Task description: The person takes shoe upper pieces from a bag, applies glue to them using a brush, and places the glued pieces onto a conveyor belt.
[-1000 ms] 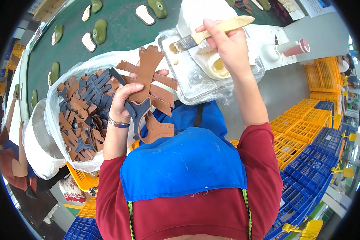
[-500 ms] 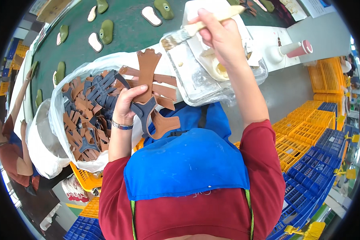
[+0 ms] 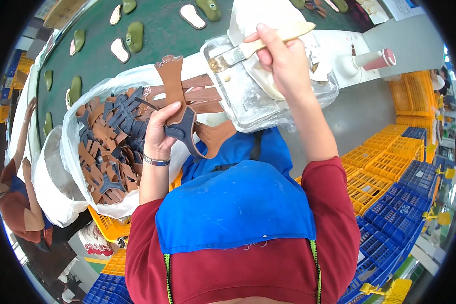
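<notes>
In my left hand is a brown leather sandal upper with a dark navy strap part, pinched between thumb and fingers. Its broad tab points away from me. My right hand grips the wooden handle of a flat paintbrush; the bristles hang over the near-left part of a clear plastic tray. Within the tray stands a white tub, partly behind my right hand. Several brown strap pieces lie on the white ledge between the held upper and the tray.
Left of my left hand, a plastic-lined bag is full of brown and navy uppers. Beyond, the green conveyor belt carries green shoe lasts and pale insoles. A white-and-pink spool stands right. Yellow and blue crates are stacked at right. Another person works at left.
The held upper has tilted, its far tab swinging left and its near end rising to the right. The brush has moved slightly nearer, and the lasts on the belt have shifted a little.
</notes>
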The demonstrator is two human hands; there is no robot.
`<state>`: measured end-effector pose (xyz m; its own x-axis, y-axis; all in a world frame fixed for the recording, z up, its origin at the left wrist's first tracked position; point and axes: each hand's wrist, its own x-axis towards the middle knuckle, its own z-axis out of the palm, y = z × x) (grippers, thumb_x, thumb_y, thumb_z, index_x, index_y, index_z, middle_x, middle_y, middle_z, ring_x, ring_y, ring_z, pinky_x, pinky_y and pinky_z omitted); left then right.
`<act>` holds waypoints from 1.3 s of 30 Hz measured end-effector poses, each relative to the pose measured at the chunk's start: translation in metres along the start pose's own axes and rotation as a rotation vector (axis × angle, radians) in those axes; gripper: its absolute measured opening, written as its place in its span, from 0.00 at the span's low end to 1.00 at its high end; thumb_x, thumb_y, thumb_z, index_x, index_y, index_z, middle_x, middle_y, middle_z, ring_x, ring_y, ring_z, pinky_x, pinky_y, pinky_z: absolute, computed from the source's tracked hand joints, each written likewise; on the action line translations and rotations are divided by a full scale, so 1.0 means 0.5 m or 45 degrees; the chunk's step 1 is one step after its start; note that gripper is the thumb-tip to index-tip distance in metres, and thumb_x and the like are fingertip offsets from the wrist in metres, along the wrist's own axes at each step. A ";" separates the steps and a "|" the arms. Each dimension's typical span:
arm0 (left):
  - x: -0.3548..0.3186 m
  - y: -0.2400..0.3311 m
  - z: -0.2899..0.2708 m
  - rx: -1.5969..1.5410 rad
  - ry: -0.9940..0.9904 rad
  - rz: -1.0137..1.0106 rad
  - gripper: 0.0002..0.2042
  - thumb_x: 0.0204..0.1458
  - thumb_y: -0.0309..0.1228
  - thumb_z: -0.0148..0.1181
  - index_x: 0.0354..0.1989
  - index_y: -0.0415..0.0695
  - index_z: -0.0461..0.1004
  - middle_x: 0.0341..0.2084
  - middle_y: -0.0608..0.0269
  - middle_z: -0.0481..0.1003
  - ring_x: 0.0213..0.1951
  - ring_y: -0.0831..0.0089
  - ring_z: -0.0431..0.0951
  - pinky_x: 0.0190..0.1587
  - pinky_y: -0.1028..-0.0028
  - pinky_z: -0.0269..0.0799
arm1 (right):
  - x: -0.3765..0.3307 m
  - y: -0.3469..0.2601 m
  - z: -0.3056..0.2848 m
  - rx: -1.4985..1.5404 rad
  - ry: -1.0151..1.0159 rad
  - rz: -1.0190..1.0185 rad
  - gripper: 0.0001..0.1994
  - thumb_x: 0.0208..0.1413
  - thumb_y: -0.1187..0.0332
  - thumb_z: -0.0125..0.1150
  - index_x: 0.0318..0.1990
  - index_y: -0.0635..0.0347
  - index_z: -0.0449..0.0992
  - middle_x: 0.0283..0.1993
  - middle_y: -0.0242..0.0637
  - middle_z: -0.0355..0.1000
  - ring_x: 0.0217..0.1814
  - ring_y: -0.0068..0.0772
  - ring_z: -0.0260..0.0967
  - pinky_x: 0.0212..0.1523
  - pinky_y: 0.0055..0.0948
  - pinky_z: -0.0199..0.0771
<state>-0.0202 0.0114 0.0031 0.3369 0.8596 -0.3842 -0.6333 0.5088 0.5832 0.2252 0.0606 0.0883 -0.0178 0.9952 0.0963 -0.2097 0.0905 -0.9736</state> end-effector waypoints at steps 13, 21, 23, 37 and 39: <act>-0.006 -0.008 0.083 -0.243 -0.361 0.202 0.25 0.49 0.28 0.42 0.57 0.41 0.48 0.52 0.49 0.55 0.48 0.62 0.65 0.40 0.61 0.70 | -0.018 0.014 -0.010 -0.183 0.035 -0.148 0.12 0.50 0.65 0.52 0.25 0.65 0.74 0.12 0.24 0.59 0.14 0.10 0.49 0.14 0.12 0.47; -0.010 -0.023 0.089 -0.289 -0.367 0.157 0.24 0.52 0.31 0.38 0.59 0.48 0.44 0.53 0.53 0.54 0.52 0.58 0.61 0.44 0.57 0.66 | -0.033 0.026 0.000 -0.292 -0.088 -0.081 0.11 0.49 0.64 0.54 0.23 0.62 0.74 0.14 0.23 0.61 0.16 0.10 0.54 0.16 0.14 0.52; -0.009 -0.020 0.083 -0.335 -0.407 0.163 0.24 0.52 0.31 0.38 0.59 0.50 0.44 0.54 0.53 0.54 0.52 0.58 0.61 0.44 0.58 0.66 | -0.036 0.024 -0.011 -0.356 -0.115 -0.049 0.11 0.49 0.64 0.54 0.23 0.63 0.74 0.14 0.24 0.62 0.16 0.10 0.54 0.16 0.14 0.52; -0.005 -0.017 0.112 -0.340 -0.375 0.294 0.23 0.53 0.33 0.34 0.59 0.49 0.44 0.54 0.48 0.54 0.51 0.48 0.60 0.49 0.53 0.59 | -0.065 0.017 0.006 -0.266 -0.050 -0.104 0.11 0.49 0.64 0.54 0.24 0.64 0.74 0.18 0.27 0.67 0.20 0.12 0.59 0.20 0.15 0.59; -0.002 -0.019 0.104 -0.327 -0.436 0.281 0.23 0.53 0.32 0.34 0.59 0.48 0.44 0.54 0.47 0.53 0.51 0.49 0.60 0.49 0.54 0.60 | -0.065 0.015 -0.003 -0.420 -0.088 -0.088 0.11 0.49 0.65 0.54 0.24 0.64 0.74 0.20 0.26 0.68 0.22 0.14 0.61 0.23 0.16 0.61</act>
<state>0.0217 0.0080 0.0353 0.3578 0.9337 0.0123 -0.8527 0.3213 0.4119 0.2256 0.0289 0.0778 -0.0835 0.9824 0.1668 0.1142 0.1758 -0.9778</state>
